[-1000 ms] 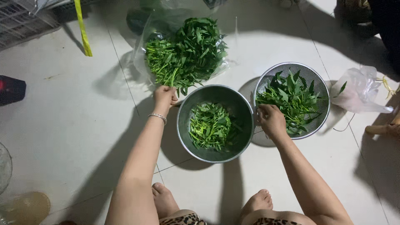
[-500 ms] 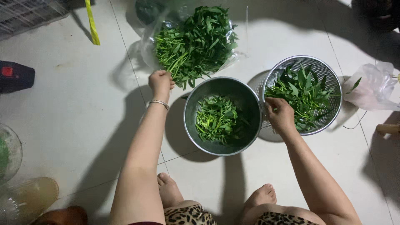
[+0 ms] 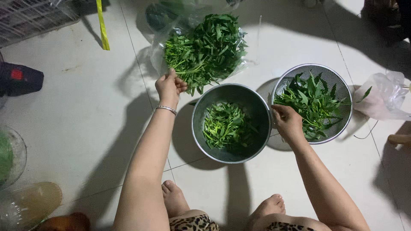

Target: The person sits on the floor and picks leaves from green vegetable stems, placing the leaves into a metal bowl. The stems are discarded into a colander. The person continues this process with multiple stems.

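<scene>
My left hand (image 3: 170, 86), a thin bracelet on its wrist, pinches stems at the near edge of a heap of leafy greens (image 3: 205, 51) lying on a clear plastic bag on the tiled floor. In front of me stands a steel bowl (image 3: 201, 112) with cut greens at its bottom. My right hand (image 3: 287, 122) rests on the near left rim of a steel colander (image 3: 338, 83) holding loose green leaves, fingers curled at the rim; whether it holds a leaf I cannot tell.
A crumpled clear plastic bag (image 3: 383, 96) lies right of the colander. A yellow strip (image 3: 102, 25) and a wire rack (image 3: 34, 17) are at top left, a dark red-marked object (image 3: 19, 79) at left, glass bowls (image 3: 13, 156) at lower left. My bare feet (image 3: 175, 199) are below the bowl.
My left hand has moved from the steel bowl's rim up to the heap of greens and closed on stems. My right hand has stayed at the colander's rim.
</scene>
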